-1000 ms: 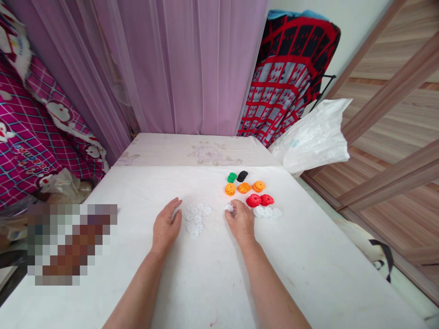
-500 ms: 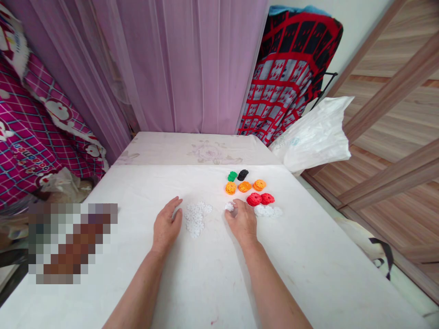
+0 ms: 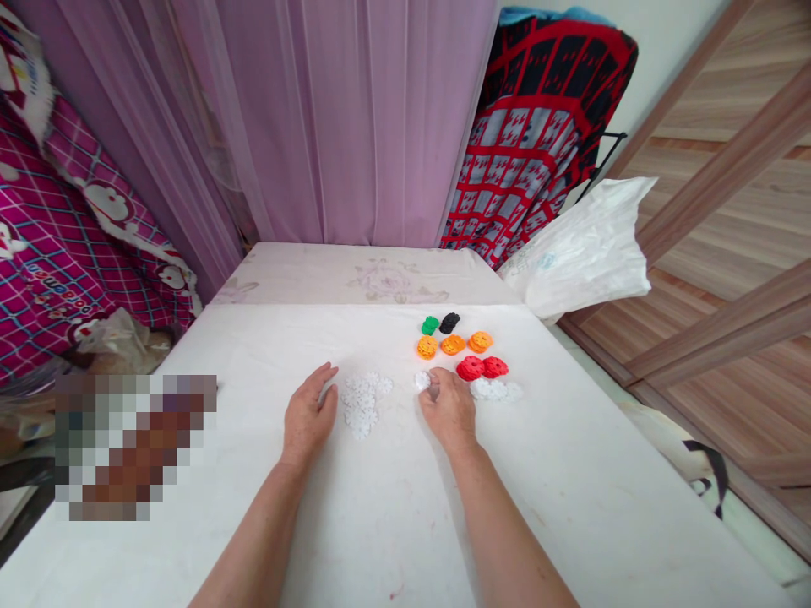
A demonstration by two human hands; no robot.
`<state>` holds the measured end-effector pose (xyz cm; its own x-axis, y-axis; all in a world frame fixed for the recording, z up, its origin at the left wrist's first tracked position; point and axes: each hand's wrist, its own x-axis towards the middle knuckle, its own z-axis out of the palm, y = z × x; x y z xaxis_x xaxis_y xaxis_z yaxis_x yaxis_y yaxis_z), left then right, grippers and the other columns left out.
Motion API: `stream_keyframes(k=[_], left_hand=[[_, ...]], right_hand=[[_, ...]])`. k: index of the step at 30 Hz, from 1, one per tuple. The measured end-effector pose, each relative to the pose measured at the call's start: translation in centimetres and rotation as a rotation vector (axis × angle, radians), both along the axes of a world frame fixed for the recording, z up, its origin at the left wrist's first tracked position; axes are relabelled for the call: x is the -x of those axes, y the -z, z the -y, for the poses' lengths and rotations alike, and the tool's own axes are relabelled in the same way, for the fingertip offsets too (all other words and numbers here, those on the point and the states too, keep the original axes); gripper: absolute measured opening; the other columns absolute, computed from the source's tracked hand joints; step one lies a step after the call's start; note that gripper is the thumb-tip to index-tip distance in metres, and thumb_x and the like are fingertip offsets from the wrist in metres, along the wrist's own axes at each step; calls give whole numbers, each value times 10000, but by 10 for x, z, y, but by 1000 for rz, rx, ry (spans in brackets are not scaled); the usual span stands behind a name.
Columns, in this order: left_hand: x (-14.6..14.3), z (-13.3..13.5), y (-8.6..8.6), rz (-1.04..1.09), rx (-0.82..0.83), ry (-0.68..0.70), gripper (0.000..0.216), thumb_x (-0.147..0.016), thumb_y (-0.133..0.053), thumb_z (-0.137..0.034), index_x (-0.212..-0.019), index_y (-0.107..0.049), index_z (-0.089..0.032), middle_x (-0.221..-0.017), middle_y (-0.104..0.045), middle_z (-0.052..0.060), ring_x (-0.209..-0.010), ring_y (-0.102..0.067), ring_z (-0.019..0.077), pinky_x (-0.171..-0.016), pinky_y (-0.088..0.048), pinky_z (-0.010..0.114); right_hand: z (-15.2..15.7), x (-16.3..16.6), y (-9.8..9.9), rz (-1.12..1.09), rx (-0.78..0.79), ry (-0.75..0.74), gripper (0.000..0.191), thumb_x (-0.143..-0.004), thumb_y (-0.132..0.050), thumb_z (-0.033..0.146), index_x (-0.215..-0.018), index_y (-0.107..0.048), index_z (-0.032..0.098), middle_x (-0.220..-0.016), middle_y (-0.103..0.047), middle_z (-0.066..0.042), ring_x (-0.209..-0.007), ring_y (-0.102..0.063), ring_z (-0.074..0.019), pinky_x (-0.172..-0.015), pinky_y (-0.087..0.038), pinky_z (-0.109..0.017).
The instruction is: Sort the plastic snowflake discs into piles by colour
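Note:
My left hand (image 3: 309, 416) rests flat on the white table (image 3: 380, 523), fingers stretched out, just left of a loose pile of white flower-shaped pieces (image 3: 362, 399). My right hand (image 3: 451, 407) has its fingers curled and pinches a small stack of white pieces (image 3: 422, 381) at its fingertips. Right of that hand lies another group of white pieces (image 3: 495, 390). Behind it sit two red stacks (image 3: 481, 367), three orange stacks (image 3: 453, 344), a green stack (image 3: 430, 325) and a black stack (image 3: 449, 323).
A white plastic bag (image 3: 583, 249) lies at the table's far right corner. A pink curtain (image 3: 342, 118) hangs behind, with a red and black patterned cloth (image 3: 538, 135) on a rack beside it. Pink patterned bedding (image 3: 69, 236) is on the left.
Both hands have stayed almost still. The right hand's fingers have shifted slightly around the small white stack.

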<state>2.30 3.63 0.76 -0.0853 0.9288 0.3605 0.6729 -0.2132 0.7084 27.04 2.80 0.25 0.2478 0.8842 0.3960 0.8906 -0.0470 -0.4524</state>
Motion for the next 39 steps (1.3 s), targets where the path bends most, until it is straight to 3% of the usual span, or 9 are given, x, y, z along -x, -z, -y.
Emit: stream_keyframes(k=[4,7,12,18,39], left_hand=[[0,-1,0,-3,-3,4,333,-859,-466,-316,-1109,-670,-235,-1269,-650,46,-1157,-614,219,-1035,-471,406],[0,-1,0,-6,1,0,331,-859,-471,-314,-1110,-673,-239,-1270,-650,40,-1155,-615,214,-1034,-473,399],[0,0,0,-12,-3,0,336,-865,-461,-325,-1115,-669,-240,-1272,-649,43,-1156,-615,220,-1026,-480,400],[0,0,-1,-18,4,4,345,-866,-452,-331,-1116,-666,-229,-1276,-645,49,-1163,-611,223,-1028,-475,399],[0,0,0,-12,15,3,359,-865,-445,-328,-1127,-662,-213,-1292,-633,65,-1171,-605,233,-1024,-479,409]], right_hand=[[-3,-4,-2,29,-41,-119,474,-667,-525,121,-1122,-628,203,-1162,-629,-82,-1027,-572,-226,-899,-458,-343],[-6,-8,-4,64,-12,-231,558,-658,-506,82,-1178,-629,242,-1281,-608,-38,-1053,-575,-212,-913,-465,-338],[-8,-10,-8,64,50,-292,531,-671,-480,63,-1117,-668,281,-1145,-689,16,-970,-586,-204,-850,-478,-330],[-8,-9,-10,43,78,-256,448,-689,-490,84,-1053,-691,253,-1069,-690,-15,-951,-576,-215,-836,-457,-327],[-7,-17,-4,-92,56,-309,369,-734,-542,156,-1067,-685,223,-1087,-663,-59,-999,-586,-220,-921,-464,-363]])
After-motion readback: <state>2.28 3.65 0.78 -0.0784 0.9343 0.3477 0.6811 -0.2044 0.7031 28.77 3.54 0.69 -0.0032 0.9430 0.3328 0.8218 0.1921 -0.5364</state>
